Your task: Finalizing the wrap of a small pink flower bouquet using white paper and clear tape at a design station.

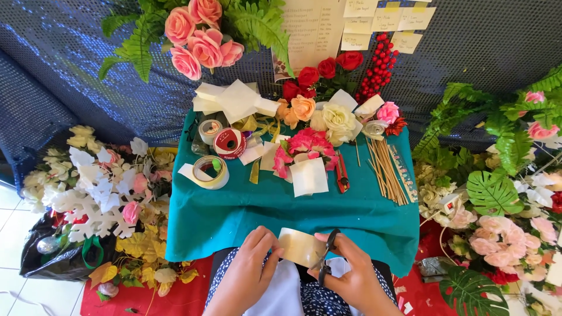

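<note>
At the near edge of the teal table [234,216], the left hand [253,257] pinches a cream paper piece [298,246]. The right hand [345,266] grips black scissors [326,254], blades on the paper.

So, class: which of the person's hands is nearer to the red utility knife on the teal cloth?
Right. The right hand, holding scissors, sits almost directly below the red utility knife. The left hand, gripping the gold ribbon piece, is farther off to the knife's lower left.
</note>
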